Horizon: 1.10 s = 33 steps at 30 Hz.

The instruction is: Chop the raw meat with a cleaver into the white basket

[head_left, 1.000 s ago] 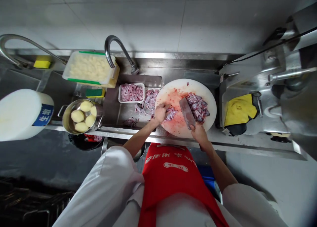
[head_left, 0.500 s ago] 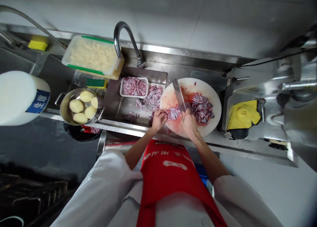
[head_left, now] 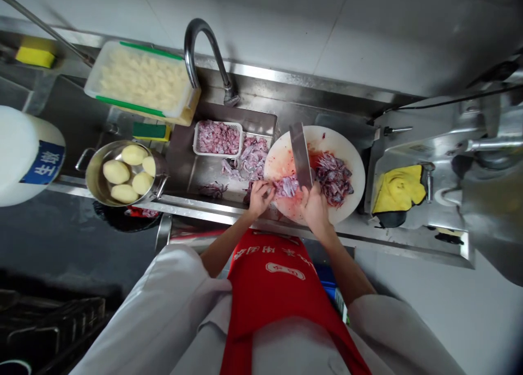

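My right hand point(head_left: 316, 210) is wrapped round the handle of a cleaver point(head_left: 300, 152), whose broad blade points away from me over the round white cutting board point(head_left: 280, 152). My left hand point(head_left: 260, 199) pinches the left end of a raw pinkish-grey piece of meat point(head_left: 287, 186) on the board's near left part. The blade stands just right of that piece; whether it touches cannot be made out. Right of the cleaver lies a dark heap of raw scraps point(head_left: 334, 180) with thin pale ends. Reddish liquid stains the board.
Left of the board, a sink point(head_left: 186, 165) holds loose raw pieces point(head_left: 253, 156) and a white basket point(head_left: 218, 155) of cut meat. A faucet point(head_left: 208, 34) arches behind. Farther left are a pot point(head_left: 96, 173) of peeled potatoes and a lidded tub point(head_left: 143, 80). A yellow cloth point(head_left: 398, 189) lies right.
The cleaver has turned so its broad side shows more, and its blade has shifted slightly right. My left hand stays at the meat. The whole view has shifted a little.
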Tool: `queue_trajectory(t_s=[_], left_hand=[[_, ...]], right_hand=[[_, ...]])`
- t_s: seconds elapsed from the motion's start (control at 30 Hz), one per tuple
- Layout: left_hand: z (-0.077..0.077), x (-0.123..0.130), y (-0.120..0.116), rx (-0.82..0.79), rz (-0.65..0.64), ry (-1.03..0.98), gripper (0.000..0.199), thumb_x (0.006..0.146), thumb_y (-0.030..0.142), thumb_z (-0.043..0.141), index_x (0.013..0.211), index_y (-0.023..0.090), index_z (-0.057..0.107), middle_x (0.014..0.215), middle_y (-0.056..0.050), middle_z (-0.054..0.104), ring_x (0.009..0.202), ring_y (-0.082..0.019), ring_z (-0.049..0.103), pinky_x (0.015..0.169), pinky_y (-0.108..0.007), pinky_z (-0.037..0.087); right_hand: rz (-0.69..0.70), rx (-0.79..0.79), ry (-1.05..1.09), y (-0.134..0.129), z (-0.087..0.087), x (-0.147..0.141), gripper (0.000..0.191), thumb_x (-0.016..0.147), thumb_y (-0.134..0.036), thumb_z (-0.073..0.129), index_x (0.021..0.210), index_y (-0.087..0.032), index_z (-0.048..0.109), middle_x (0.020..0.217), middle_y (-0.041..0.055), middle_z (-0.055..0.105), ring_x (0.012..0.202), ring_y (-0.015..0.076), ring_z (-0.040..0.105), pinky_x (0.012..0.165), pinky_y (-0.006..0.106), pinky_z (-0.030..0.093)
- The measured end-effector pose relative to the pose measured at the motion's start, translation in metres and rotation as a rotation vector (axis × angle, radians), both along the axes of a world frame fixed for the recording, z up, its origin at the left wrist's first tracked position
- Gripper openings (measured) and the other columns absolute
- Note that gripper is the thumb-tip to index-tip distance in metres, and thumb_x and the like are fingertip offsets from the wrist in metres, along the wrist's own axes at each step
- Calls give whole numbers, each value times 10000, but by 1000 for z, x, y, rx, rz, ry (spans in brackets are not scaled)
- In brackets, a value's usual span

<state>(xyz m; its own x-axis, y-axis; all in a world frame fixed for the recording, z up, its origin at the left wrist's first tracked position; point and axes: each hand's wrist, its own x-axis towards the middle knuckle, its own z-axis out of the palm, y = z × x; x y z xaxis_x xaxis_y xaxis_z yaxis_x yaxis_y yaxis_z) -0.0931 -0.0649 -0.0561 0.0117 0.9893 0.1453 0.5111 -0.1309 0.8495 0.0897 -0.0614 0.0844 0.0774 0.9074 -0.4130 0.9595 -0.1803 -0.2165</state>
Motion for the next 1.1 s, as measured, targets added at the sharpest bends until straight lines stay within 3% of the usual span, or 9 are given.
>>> queue_trajectory(t_s=[0.2, 0.33, 0.6, 0.77, 0.87, 0.93, 0.97, 1.0, 1.1], left_hand=[[-3, 3, 1, -38, -155, 90, 162, 935, 316, 609, 930, 230, 746, 1089, -91, 670, 1072, -269, 530, 999, -447, 379], [-5, 5, 6, 17, -172, 142, 193, 941, 312, 607, 1049, 230, 745, 1175, -111, 642, 1124, -282, 504, 1000, -439, 374], [-11, 2, 12, 126, -287, 282, 221, 972, 235, 536, 1067, 216, 734, 1121, -95, 654, 1067, -244, 543, 932, -408, 427], [-5, -4, 5, 186, -242, 226, 177, 967, 245, 560, 1017, 204, 725, 1094, -90, 668, 1054, -228, 567, 933, -402, 447], [4, -18, 1, 268, -3, 131, 170, 977, 276, 558, 965, 186, 702, 1022, -87, 657, 1012, -212, 579, 935, -391, 459], [8, -27, -2, 293, 164, 109, 181, 989, 286, 543, 972, 180, 688, 999, -87, 644, 1003, -212, 579, 940, -395, 460], [9, -28, -2, 294, 184, 113, 182, 992, 290, 540, 983, 180, 685, 1001, -87, 640, 1009, -215, 579, 942, -398, 460], [8, -28, -3, 293, 150, 123, 182, 994, 292, 539, 993, 182, 684, 1010, -87, 640, 1017, -216, 578, 944, -398, 463], [0, -14, -2, 279, -122, 163, 193, 1004, 282, 521, 1025, 182, 685, 1068, -93, 647, 1050, -217, 578, 945, -390, 486]], right_hand=[[-12, -163, 84, -5, -35, -20, 296, 1040, -221, 414, 1249, -68, 557, 1102, 193, 722, 1043, 229, 690, 818, 261, 462], [-31, -155, 122, 2, -38, -4, 281, 1027, -229, 429, 1220, -94, 582, 1129, 183, 719, 1072, 233, 678, 825, 266, 461], [-1, -230, 61, -67, -41, 30, 267, 1019, -234, 425, 1175, -77, 574, 1031, 176, 715, 975, 252, 687, 778, 285, 442], [3, -157, 90, -32, -28, 8, 258, 1021, -253, 436, 1187, -106, 568, 1089, 170, 714, 1027, 250, 680, 764, 272, 439], [-11, -72, 62, -9, -10, -6, 278, 1036, -267, 406, 1199, -103, 561, 1017, 170, 726, 984, 264, 691, 746, 284, 445], [-39, 48, 30, -6, -3, -16, 342, 1060, -307, 345, 1243, -88, 533, 992, 181, 722, 951, 268, 695, 749, 296, 452], [-51, 93, 18, -8, -4, -21, 369, 1068, -323, 317, 1260, -82, 519, 995, 187, 718, 942, 265, 696, 752, 298, 455], [-52, 97, 16, -10, -7, -28, 375, 1070, -328, 315, 1268, -77, 511, 1005, 192, 717, 938, 261, 697, 752, 295, 458], [-8, -49, 39, -13, -25, -43, 307, 1045, -277, 411, 1255, -80, 518, 1048, 188, 720, 965, 240, 699, 760, 271, 459]])
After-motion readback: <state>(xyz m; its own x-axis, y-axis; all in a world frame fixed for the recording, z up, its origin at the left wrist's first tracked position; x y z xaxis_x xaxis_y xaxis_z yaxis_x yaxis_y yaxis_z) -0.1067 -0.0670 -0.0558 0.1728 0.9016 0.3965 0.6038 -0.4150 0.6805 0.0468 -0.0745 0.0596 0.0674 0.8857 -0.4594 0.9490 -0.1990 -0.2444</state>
